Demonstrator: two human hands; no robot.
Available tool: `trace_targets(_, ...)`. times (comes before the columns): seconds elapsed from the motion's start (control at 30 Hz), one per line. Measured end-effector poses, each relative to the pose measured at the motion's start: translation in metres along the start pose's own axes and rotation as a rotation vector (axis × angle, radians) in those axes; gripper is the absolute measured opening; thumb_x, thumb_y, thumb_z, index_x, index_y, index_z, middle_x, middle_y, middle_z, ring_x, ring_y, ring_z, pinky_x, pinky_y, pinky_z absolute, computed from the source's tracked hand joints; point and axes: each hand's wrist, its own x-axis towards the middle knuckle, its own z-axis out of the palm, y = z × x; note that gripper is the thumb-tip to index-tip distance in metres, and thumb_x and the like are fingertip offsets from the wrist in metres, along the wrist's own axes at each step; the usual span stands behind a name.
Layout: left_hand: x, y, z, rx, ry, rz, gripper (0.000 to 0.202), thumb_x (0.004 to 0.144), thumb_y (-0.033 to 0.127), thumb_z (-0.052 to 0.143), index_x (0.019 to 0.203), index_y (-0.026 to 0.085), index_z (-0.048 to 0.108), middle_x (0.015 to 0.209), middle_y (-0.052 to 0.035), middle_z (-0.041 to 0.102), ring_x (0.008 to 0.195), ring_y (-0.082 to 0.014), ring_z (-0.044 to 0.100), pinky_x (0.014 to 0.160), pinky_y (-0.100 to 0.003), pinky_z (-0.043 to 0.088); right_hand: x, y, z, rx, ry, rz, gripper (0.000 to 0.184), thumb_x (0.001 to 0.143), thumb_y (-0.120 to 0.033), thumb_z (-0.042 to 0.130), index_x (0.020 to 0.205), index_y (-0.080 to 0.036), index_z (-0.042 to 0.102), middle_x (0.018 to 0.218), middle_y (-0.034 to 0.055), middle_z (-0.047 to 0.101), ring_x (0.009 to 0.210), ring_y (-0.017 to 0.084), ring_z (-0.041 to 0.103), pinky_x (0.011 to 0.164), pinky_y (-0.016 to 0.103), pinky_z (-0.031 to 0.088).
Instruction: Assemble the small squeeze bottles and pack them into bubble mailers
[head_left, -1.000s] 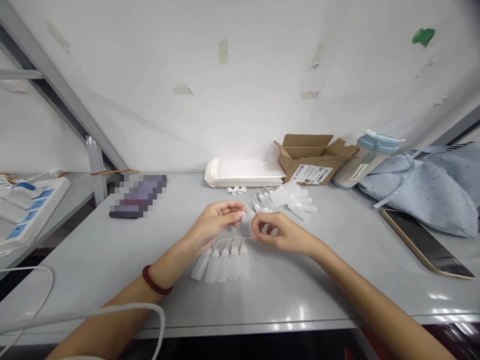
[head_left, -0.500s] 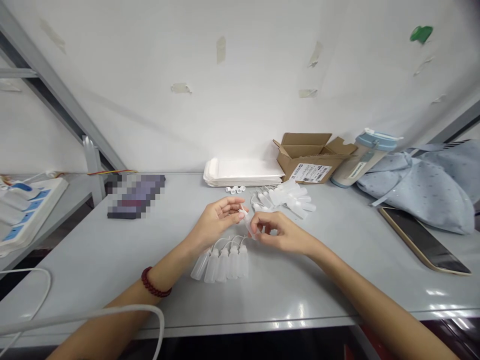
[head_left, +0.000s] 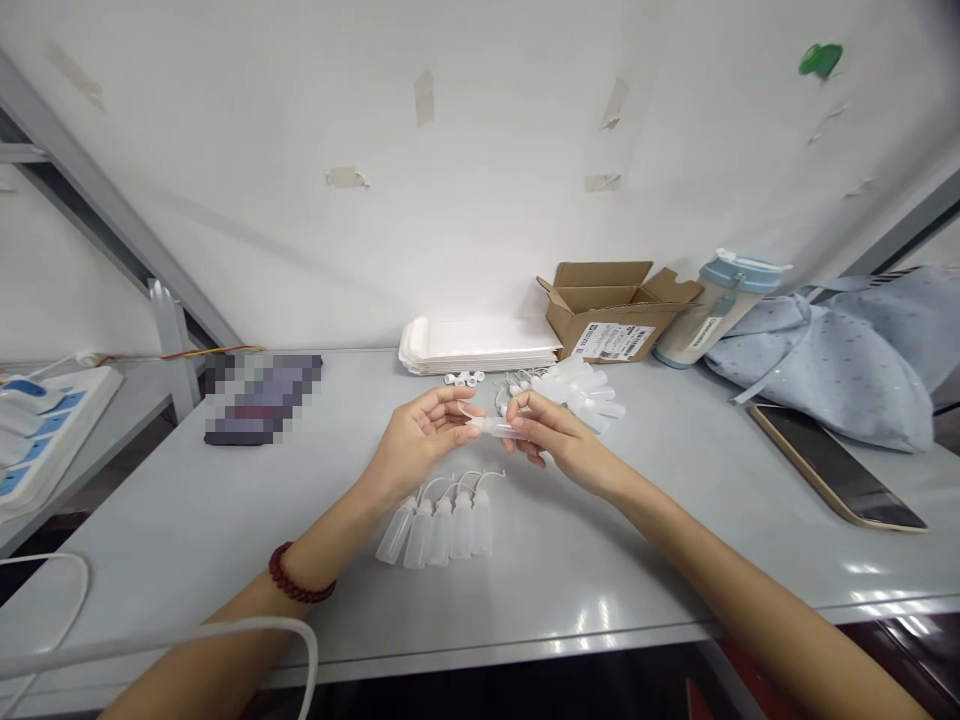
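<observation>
My left hand [head_left: 421, 440] and my right hand [head_left: 559, 440] meet above the grey table [head_left: 187, 520], both pinching one small translucent squeeze bottle [head_left: 495, 427] held sideways between them. The left fingers grip its cap end, the right fingers its body. Below the hands, several capped bottles [head_left: 442, 525] lie side by side in a row. Behind my right hand sits a loose heap of uncapped bottles [head_left: 577, 390], and a few small white caps [head_left: 465, 378] lie near it.
At the back stand a stack of white bags [head_left: 480, 345], an open cardboard box [head_left: 607, 310] and a blue-lidded tumbler [head_left: 709, 315]. A blue cloth bag [head_left: 832, 365] and a phone [head_left: 832, 465] lie right. A blurred dark object [head_left: 259, 398] and a power strip [head_left: 37, 425] lie left.
Both hands have lifted slightly and moved away from me. The bottle between them has turned sideways, with my right hand now gripping its body from the right.
</observation>
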Motion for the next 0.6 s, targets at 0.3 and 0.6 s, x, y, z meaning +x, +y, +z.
trace_targets(0.3,-0.0066,0.0007,0.0082,0.028,-0.065,0.054,0.04,0.07,0.019,0.069,0.108,0.017,0.057,0.093,-0.0041,0.066,0.09,-0.0168,0.062,0.089,-0.036,0.047,0.0005,0.0006,0.0008,0.048,0.047,0.106,0.021,0.088,-0.042,0.04,0.091,-0.021,0.044,0.055,-0.0061,0.043,0.049,0.009,0.035,0.048,0.021,0.024)
trace_targets(0.6,-0.0069,0.0041,0.0091,0.051,-0.015,-0.033,0.04,0.067,0.023,0.071,0.105,0.017,0.059,0.085,-0.0023,0.065,0.084,-0.017,0.063,0.08,-0.033,0.051,0.0002,-0.004,0.0049,0.057,0.064,0.114,0.027,0.088,-0.048,0.042,0.085,-0.021,0.042,0.054,-0.0083,0.033,0.047,0.007,0.03,0.045,0.02,0.021)
